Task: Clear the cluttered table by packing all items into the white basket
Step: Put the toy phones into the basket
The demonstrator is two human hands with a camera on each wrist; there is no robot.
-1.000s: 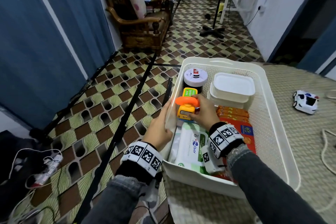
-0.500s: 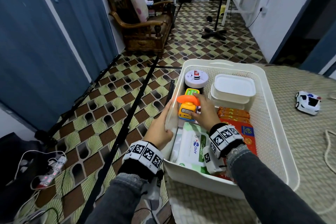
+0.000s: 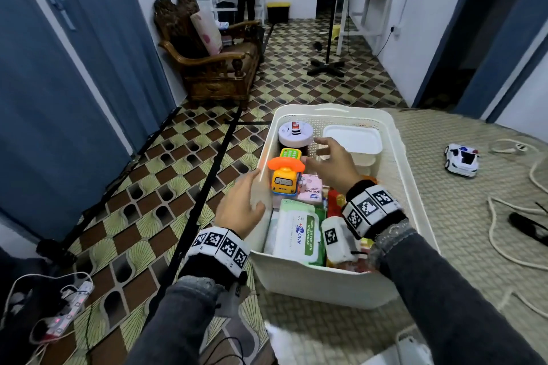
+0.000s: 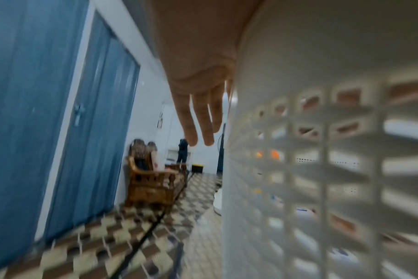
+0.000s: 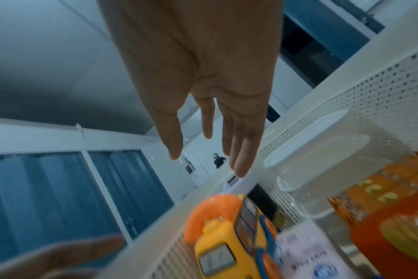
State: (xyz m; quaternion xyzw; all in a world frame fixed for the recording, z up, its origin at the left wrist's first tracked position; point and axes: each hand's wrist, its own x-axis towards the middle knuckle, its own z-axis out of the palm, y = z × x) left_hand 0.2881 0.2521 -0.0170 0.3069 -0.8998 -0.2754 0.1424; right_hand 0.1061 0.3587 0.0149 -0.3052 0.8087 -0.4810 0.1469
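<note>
The white basket (image 3: 412, 187) stands on the table's left end, packed with items. A yellow toy phone car with an orange handset (image 3: 285, 174) stands inside by the left wall, also seen in the right wrist view (image 5: 229, 237). My right hand (image 3: 332, 161) hovers open above it, fingers spread, holding nothing. My left hand (image 3: 241, 204) rests flat against the outside of the basket's left wall (image 4: 310, 151), fingers straight (image 4: 198, 120). A white toy police car (image 3: 462, 159) sits on the table to the right of the basket.
Inside the basket are a wet-wipes pack (image 3: 299, 234), a white round device (image 3: 295, 133), a lidded white container (image 3: 353, 142) and orange packets (image 5: 394, 188). White cord (image 3: 504, 246) and a black object (image 3: 527, 228) lie at the table's right. The table edge drops to tiled floor on the left.
My right hand has let go of the yellow toy phone car and lifted up with fingers spread. The toy now stands in the basket. My left hand stays on the basket wall.
</note>
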